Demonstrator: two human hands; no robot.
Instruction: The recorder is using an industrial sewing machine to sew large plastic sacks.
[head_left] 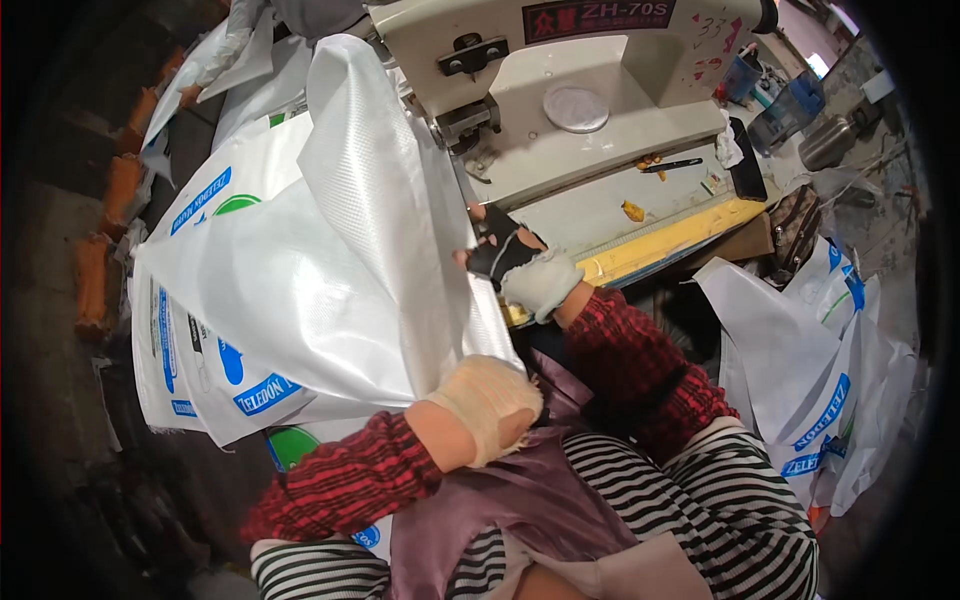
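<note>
Stretching lengthwise from the gloved left hand [487, 405], apparently clamped on its near edge, the white woven bag [330, 270] is pinched farther up by the right hand [515, 262], beside the sewing machine [580, 90].

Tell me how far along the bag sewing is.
Done, seemingly: white woven bags stacked at left. In hand: left hand and right hand hold a white woven sack at the sewing machine. Left, apparently: loose bags heaped at right.
</note>
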